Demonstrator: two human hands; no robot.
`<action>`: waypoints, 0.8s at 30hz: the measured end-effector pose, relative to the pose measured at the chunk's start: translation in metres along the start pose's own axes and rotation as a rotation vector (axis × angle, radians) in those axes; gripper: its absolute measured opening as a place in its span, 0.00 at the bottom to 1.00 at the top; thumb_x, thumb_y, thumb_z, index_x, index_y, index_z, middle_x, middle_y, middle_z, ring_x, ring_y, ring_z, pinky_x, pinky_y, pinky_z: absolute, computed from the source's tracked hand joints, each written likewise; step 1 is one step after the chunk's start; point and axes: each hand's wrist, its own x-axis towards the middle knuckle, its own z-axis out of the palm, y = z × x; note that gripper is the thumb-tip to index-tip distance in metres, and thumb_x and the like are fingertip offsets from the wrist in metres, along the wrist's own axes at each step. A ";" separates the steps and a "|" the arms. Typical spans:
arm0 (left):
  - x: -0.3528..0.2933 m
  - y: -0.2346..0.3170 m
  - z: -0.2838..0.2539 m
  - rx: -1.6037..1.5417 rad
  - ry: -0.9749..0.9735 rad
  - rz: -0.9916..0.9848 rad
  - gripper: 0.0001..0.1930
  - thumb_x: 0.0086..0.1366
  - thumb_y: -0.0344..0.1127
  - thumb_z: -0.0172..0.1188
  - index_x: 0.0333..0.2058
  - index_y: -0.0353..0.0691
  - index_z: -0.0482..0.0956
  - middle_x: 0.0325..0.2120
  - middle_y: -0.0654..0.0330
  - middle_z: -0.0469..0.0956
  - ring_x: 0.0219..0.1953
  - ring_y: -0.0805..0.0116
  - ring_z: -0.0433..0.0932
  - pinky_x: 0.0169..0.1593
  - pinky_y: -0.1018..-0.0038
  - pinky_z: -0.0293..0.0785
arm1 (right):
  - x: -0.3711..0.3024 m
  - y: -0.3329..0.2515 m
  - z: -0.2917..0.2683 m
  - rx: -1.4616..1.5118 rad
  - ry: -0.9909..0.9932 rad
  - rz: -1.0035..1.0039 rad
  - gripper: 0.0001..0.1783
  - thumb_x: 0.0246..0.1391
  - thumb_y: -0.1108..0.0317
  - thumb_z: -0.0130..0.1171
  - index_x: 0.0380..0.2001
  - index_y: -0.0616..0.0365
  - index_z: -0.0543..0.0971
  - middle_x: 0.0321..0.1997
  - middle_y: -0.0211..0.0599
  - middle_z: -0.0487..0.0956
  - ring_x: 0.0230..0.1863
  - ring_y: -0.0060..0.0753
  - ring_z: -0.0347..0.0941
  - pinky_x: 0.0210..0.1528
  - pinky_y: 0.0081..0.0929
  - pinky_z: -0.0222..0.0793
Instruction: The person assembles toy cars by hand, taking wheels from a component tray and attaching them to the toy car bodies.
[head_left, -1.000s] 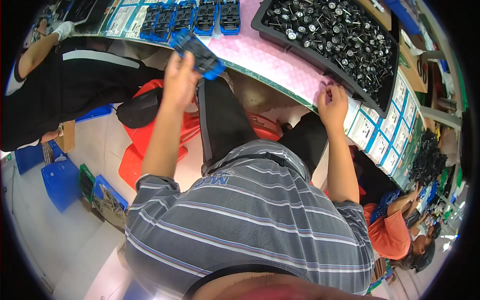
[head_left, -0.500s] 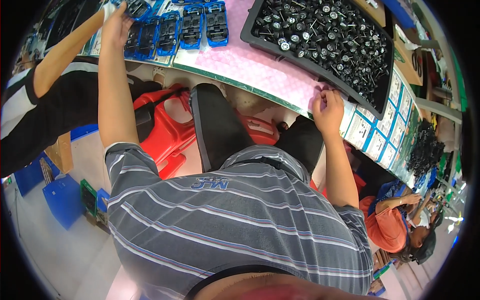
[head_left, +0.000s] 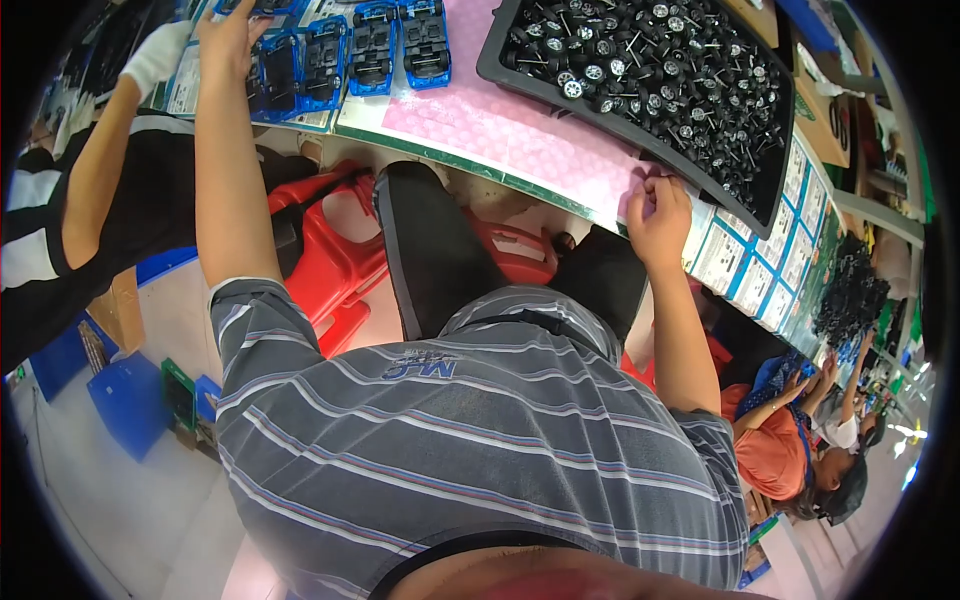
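L hand (head_left: pixel 228 38) reached far up-left, fingers spread flat on blue toy car frames (head_left: pixel 330 55) near bench edge; pink mat (head_left: pixel 520 130) bare beside them. R hand (head_left: pixel 658 208) curled shut at mat's edge, below black tray (head_left: pixel 500 70); contents not visible.

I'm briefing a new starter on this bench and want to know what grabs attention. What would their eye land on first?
Probably the big black plastic tray heaped with small black toy wheels on metal axles, at the bench's upper right. Next, the row of blue toy car chassis at upper left, where the left hand reaches. The right hand rests at the edge of the pink bubble-wrap sheet just below the tray.
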 end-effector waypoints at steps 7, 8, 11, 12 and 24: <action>0.012 0.003 0.012 0.276 -0.134 0.026 0.36 0.64 0.29 0.67 0.63 0.22 0.56 0.48 0.39 0.77 0.42 0.52 0.85 0.40 0.70 0.89 | 0.000 -0.001 -0.001 0.010 0.003 0.016 0.06 0.49 0.70 0.61 0.28 0.58 0.75 0.28 0.42 0.74 0.33 0.50 0.72 0.39 0.44 0.67; 0.021 0.000 0.005 0.324 -0.150 -0.050 0.34 0.64 0.29 0.67 0.62 0.21 0.58 0.47 0.40 0.78 0.41 0.53 0.86 0.43 0.70 0.87 | 0.001 -0.002 0.000 0.012 0.002 0.003 0.06 0.49 0.70 0.61 0.28 0.58 0.75 0.28 0.42 0.74 0.33 0.50 0.72 0.39 0.44 0.67; 0.032 -0.011 0.003 0.404 -0.137 -0.154 0.26 0.66 0.34 0.66 0.54 0.22 0.69 0.41 0.46 0.83 0.41 0.60 0.86 0.50 0.70 0.81 | 0.002 -0.004 0.000 0.015 -0.002 -0.001 0.06 0.48 0.70 0.61 0.28 0.58 0.75 0.29 0.42 0.74 0.33 0.50 0.73 0.39 0.45 0.67; 0.033 -0.014 0.004 0.593 -0.188 -0.130 0.25 0.65 0.37 0.67 0.52 0.23 0.72 0.39 0.48 0.83 0.41 0.61 0.86 0.52 0.68 0.78 | 0.002 -0.004 0.000 0.019 -0.007 0.001 0.06 0.48 0.70 0.61 0.29 0.58 0.75 0.29 0.43 0.74 0.33 0.51 0.73 0.39 0.45 0.67; -0.030 0.005 -0.012 1.113 0.143 0.668 0.31 0.61 0.49 0.66 0.54 0.27 0.75 0.46 0.42 0.80 0.49 0.50 0.81 0.54 0.63 0.74 | 0.001 0.001 0.003 0.034 -0.009 -0.009 0.06 0.49 0.70 0.61 0.30 0.59 0.76 0.29 0.45 0.75 0.34 0.53 0.73 0.40 0.46 0.68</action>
